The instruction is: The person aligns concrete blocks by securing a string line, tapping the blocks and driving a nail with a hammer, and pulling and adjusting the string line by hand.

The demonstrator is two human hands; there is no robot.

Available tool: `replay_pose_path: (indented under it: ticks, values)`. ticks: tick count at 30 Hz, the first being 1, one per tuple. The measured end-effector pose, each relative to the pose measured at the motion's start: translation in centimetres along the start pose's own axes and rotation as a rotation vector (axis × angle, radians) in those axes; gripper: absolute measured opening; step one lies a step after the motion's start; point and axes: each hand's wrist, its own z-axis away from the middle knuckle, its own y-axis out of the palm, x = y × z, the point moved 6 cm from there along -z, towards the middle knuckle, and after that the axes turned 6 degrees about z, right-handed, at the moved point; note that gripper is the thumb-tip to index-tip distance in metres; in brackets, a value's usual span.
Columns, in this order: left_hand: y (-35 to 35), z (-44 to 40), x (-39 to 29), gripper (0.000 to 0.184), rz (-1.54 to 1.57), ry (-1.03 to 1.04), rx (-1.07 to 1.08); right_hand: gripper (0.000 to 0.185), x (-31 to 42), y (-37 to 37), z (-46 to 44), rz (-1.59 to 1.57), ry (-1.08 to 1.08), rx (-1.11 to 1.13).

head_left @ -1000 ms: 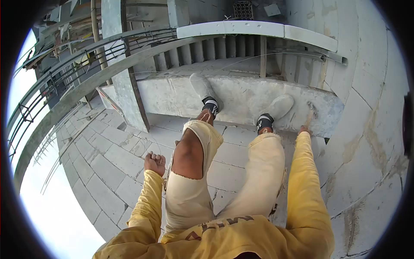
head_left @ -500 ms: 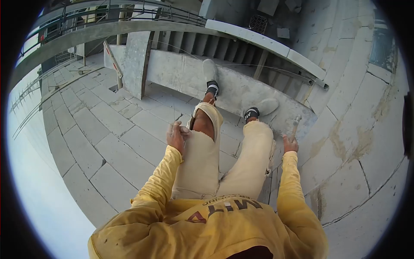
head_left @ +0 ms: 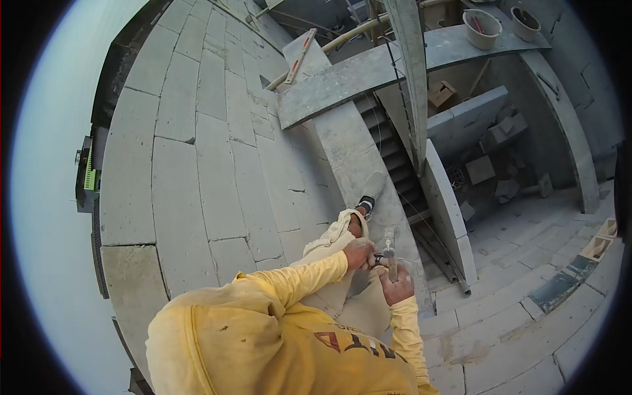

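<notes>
My right hand [head_left: 397, 287] is closed around the handle of a hammer [head_left: 390, 242], whose head points away from me over the grey plank [head_left: 349, 141]. Just left of it, my left hand [head_left: 359, 253] has its fingers curled together. Whatever they may pinch is hidden or too small to name. Both hands are close together above my lower legs. One shoe [head_left: 374, 184] rests on the dusty plank; the other foot is mostly covered by the hands and hammer.
Beside the plank, a stairwell [head_left: 395, 158] drops away behind a thin wire. A board [head_left: 355, 79] crosses ahead, with a spirit level [head_left: 301, 56] beyond its left part. Two buckets [head_left: 482, 29] stand farther off. Pale block walling [head_left: 191, 178] runs along the left.
My view has swung round and leaned over. My left hand has come across from beside the left knee to near the hammer, which stays in my right hand.
</notes>
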Motion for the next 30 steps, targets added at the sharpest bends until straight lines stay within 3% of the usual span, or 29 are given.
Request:
replay_pose_path:
  ticks: [3,4,6,8,9,10,12,15,17,19,26,30]
  values:
    - [-0.5,0.3,-2.9,0.014,0.133,0.173,0.010,0.016,0.6,2.8,0.0,0.285,-0.221,0.034]
    - [0.0,1.2,-3.0,0.022,0.562,-0.046,-0.037,0.016,0.5,3.5,0.0,0.350,-0.266,0.045]
    - [0.2,1.4,-3.1,0.028,1.044,-0.269,-0.073,0.017,0.7,3.4,-0.6,0.419,-0.299,0.031]
    - [-1.7,-0.7,-3.0,0.020,1.162,-0.262,-0.082,0.022,1.6,2.4,-1.6,0.461,-0.318,-0.017]
    - [-2.6,-1.5,-3.0,0.016,1.215,-0.267,-0.088,0.024,1.5,2.2,-2.5,0.332,-0.101,0.021]
    - [-3.5,-0.7,-4.7,0.011,1.296,-0.285,-0.233,0.027,1.3,1.9,-3.1,0.205,0.117,0.030]
    - [-7.6,-2.5,-5.5,0.015,1.330,-0.182,-0.310,0.028,2.1,1.7,-4.3,0.148,0.100,0.067]
    - [-12.3,-3.7,-7.6,0.022,1.247,-0.153,-0.289,0.030,4.1,1.8,-7.3,0.401,-0.132,0.073]
    - [-14.8,-4.4,-8.9,0.025,1.188,-0.160,-0.277,0.027,5.0,2.3,-9.0,-0.002,0.421,0.093]
    - [-17.1,-5.3,-10.1,0.029,1.177,-0.146,-0.311,0.024,8.2,2.9,-11.5,-0.048,0.533,0.089]
    - [-27.0,-9.5,-13.5,0.029,1.127,-0.324,-0.273,0.020,11.4,7.4,-18.3,-0.259,0.768,0.148]
    - [-32.3,-10.2,-14.7,0.021,1.109,-0.434,-0.219,0.022,14.8,8.0,-22.8,-0.029,0.684,0.253]
